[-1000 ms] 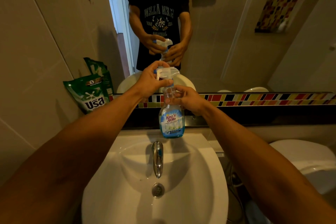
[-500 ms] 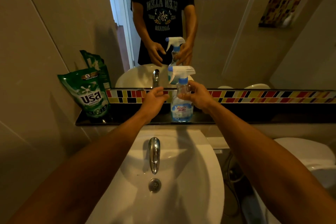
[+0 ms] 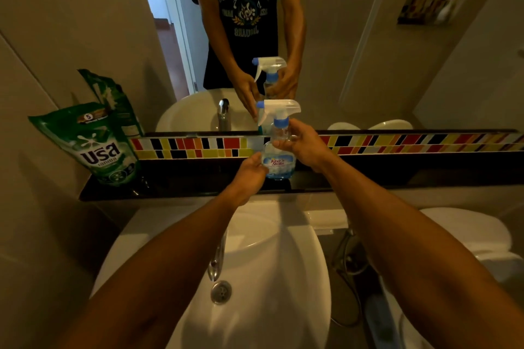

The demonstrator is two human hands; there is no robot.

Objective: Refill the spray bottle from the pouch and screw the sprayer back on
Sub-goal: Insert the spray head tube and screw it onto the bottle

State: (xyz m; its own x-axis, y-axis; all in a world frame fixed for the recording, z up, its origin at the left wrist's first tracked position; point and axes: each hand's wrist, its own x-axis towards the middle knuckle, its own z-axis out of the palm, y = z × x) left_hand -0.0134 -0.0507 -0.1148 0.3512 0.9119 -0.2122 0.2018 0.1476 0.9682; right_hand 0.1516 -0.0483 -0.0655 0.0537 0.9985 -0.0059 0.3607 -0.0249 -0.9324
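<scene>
The spray bottle, clear with a blue-and-white label and blue liquid low inside, stands upright on the black shelf under the mirror. Its white sprayer with a blue collar sits on top, nozzle to the left. My right hand grips the bottle's neck just below the collar. My left hand cups the bottle's lower left side, fingers touching it. The green refill pouch leans against the wall at the shelf's left end, well left of both hands.
A white sink with a chrome faucet and drain lies below my arms. A white toilet is at the right. The mirror above the coloured tile strip reflects a person and the bottle.
The bottle went from in the air over the sink to standing on the shelf. My left hand left the sprayer, dropped, and now touches the bottle's lower side. My right hand stayed on the neck.
</scene>
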